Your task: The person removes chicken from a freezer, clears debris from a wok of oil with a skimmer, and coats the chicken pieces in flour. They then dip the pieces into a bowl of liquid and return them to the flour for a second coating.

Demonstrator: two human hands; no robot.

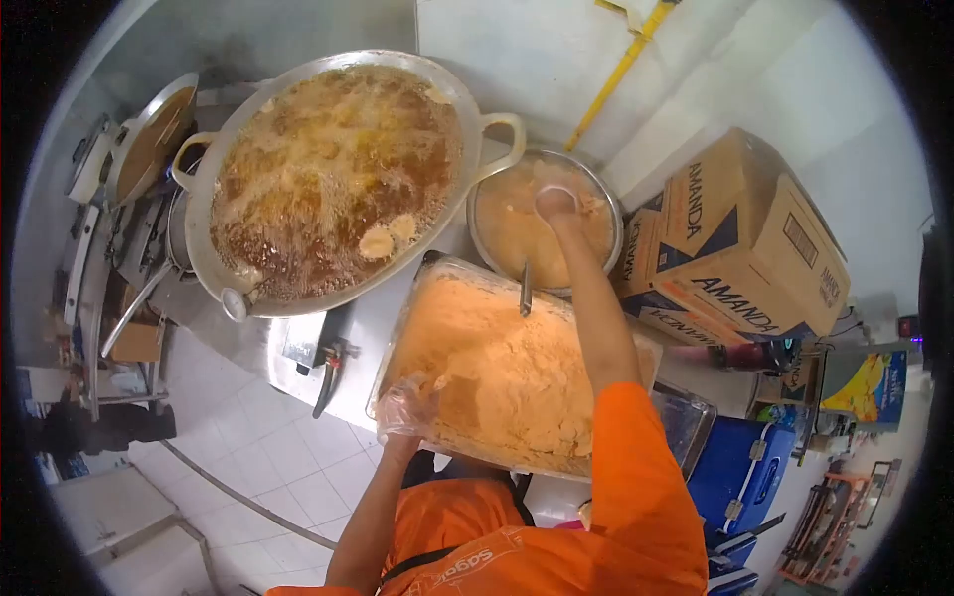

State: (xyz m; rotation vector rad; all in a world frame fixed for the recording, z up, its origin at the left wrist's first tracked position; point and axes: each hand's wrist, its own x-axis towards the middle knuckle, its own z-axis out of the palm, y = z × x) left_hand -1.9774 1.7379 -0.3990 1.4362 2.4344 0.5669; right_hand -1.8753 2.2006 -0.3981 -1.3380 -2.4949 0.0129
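My right hand (556, 199) reaches into a round metal bowl (618, 233) of pale orange batter (507, 223); its fingers are hidden there, so what it holds does not show. A clear plastic glove covers my left hand (405, 405), which is at the near left corner of a rectangular tray (517, 465) full of orange-tinted flour (487, 348). The left fingers are partly in the flour and blurred by the glove. A metal utensil handle (527, 288) sticks out from the bowl's near rim over the tray.
A large two-handled pan (328, 310) of bubbling oil stands left of the bowl, with pale fried pieces (378, 241) near its right side. A thermometer dial (234, 303) sits at its rim. Cardboard boxes (735, 238) stand right, a blue cooler (740, 472) below them.
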